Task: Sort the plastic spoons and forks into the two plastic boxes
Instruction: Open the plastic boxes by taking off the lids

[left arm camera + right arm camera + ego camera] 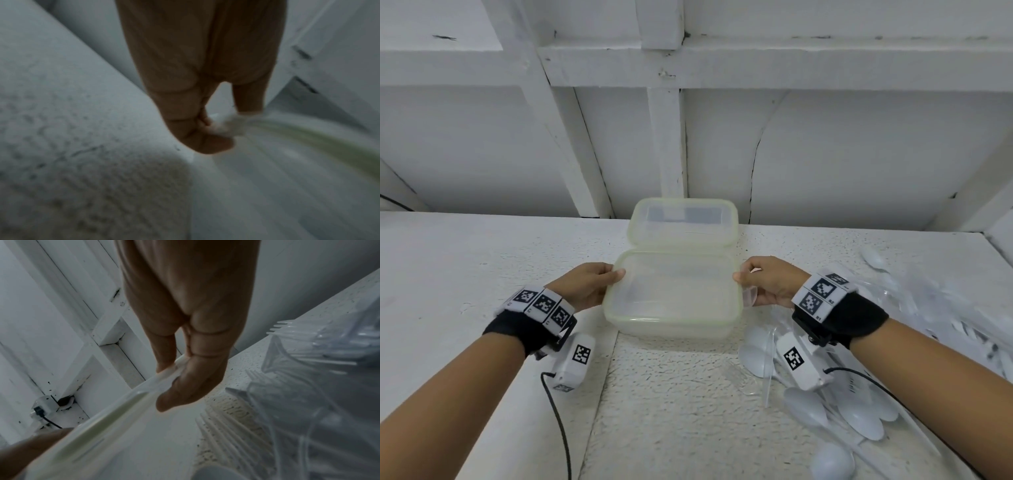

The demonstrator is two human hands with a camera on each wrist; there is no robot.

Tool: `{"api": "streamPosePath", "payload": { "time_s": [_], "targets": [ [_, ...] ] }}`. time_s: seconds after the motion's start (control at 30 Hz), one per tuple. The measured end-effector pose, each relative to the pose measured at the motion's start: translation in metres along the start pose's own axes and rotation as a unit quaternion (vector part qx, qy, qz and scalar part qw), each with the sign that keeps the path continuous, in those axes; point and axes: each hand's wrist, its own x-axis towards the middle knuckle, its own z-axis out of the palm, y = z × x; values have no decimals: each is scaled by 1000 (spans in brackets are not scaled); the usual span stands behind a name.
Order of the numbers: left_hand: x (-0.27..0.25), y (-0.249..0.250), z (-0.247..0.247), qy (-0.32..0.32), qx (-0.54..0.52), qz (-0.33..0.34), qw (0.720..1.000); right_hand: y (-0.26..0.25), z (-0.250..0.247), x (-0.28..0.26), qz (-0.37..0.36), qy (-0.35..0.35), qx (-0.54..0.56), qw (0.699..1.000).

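Both forearms reach forward from the lower corners of the head view, each wrist wrapped in a black band carrying white marker blocks and a small white camera unit slung beneath. The left hand [585, 284] is turned palm inward, thumb on top, its fingers [197, 138] curled and pinching. The right hand [770, 282] mirrors it, thumb pointing inward, its fingers [185, 386] bent and closed in a pinch too.

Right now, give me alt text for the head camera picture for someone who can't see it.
Two hands, left hand and right hand, grip the sides of an empty clear plastic box on a white table, a second box behind it. Plastic spoons lie piled at right.
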Motion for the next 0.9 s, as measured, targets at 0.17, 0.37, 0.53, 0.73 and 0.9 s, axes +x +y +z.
{"api": "streamPosePath", "payload": {
  "time_s": [0.17,0.37,0.53,0.73,0.9],
  "targets": [
    [5,4,-4,-25,-48,-29,998,-1,0,-2,-6,-2,-2,1000],
    [5,2,-7,-13,-5,1,1000,0,1,-4,-12,-1,9,1000],
    [-4,2,-1,39,25,2,999,-2,5,-12,-13,18,-20,1000],
    [-23,-1,-4,113,7,49,992,4,9,-33,9,-30,-100,994],
    [-41,-9,-13,129,87,34,987,1,11,-45,-13,-12,-215,977]
  ]
}}
